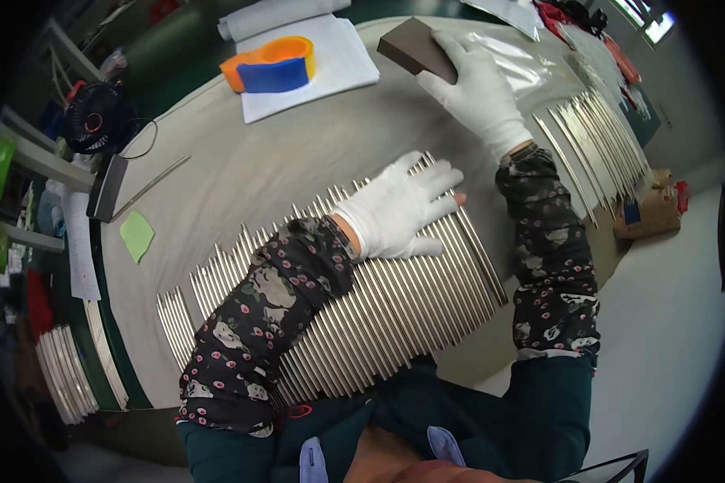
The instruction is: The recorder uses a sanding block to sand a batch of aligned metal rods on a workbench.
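Silver metal rods point(407, 310) are lying side by side across the center of the frame, where a worker's white-gloved left hand point(399, 208) is resting on them, fingers spread wide. Above and to the right, the gloved right hand point(485, 95) is holding a dark brown block point(413, 47) between thumb and fingers. A light-green scrap point(137, 236) is lying at left.

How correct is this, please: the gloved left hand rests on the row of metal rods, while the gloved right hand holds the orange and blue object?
One part is wrong: the head view shows the gloved right hand holding a dark brown block. The gloved left hand does rest on the row of metal rods.
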`<action>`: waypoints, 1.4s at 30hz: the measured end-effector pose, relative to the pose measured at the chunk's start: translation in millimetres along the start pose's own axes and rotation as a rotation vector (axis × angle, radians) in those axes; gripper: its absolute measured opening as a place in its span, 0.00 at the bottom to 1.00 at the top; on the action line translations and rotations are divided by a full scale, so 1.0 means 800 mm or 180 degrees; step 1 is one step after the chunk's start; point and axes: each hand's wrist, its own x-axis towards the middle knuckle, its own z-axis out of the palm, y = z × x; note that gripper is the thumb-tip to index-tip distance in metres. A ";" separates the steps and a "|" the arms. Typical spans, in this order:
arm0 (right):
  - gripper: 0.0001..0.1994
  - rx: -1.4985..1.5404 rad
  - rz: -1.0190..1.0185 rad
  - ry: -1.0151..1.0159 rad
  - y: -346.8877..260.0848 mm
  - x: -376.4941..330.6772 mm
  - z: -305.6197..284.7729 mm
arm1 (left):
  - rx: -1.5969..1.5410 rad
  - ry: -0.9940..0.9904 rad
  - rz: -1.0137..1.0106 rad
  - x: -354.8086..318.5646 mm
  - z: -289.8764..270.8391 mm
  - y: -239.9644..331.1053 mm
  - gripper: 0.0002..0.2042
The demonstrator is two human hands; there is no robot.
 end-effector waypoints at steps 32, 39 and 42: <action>0.29 -0.0452 0.1013 -0.0277 -0.086 -0.321 -0.166 | 0.0063 -0.0526 0.0079 -0.016 -0.002 0.023 0.34; 0.28 -0.0758 0.0870 -0.0648 -0.098 -0.298 -0.153 | 0.0052 -0.0518 0.0026 -0.013 0.000 0.022 0.34; 0.27 -0.1021 0.0720 -0.0635 -0.101 -0.278 -0.139 | 0.0083 -0.0529 0.0059 -0.012 0.002 0.019 0.34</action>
